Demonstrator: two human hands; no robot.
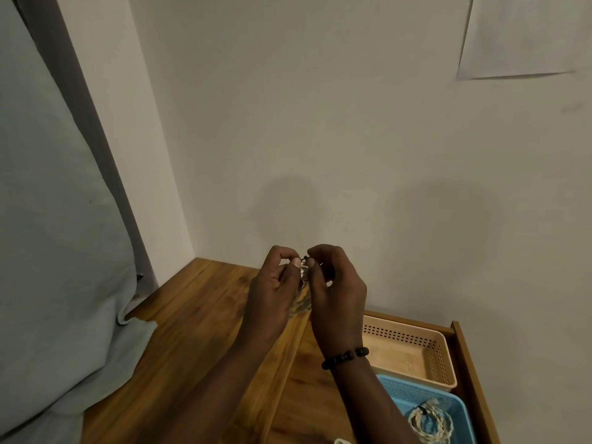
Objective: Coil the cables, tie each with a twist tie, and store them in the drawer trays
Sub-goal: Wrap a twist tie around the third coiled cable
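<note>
Head view: tying step in hand. Left hand (275, 283) grips the pale coiled cable (301, 304) above the table (198, 315); right hand (333, 283) pinches the dark twist tie (304, 258) at the coil's 12 o'clock. Next move likely calls for finishing the twist, then placing it in the beige tray (413, 350) or blue tray (397, 395) at 4 o'clock. No legible writing.

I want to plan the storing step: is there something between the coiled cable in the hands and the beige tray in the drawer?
Nothing visible blocks it. The coiled cable hangs between both hands above the wooden top, and the beige tray lies open and bare to its lower right. Only the right hand is on that side.
</note>
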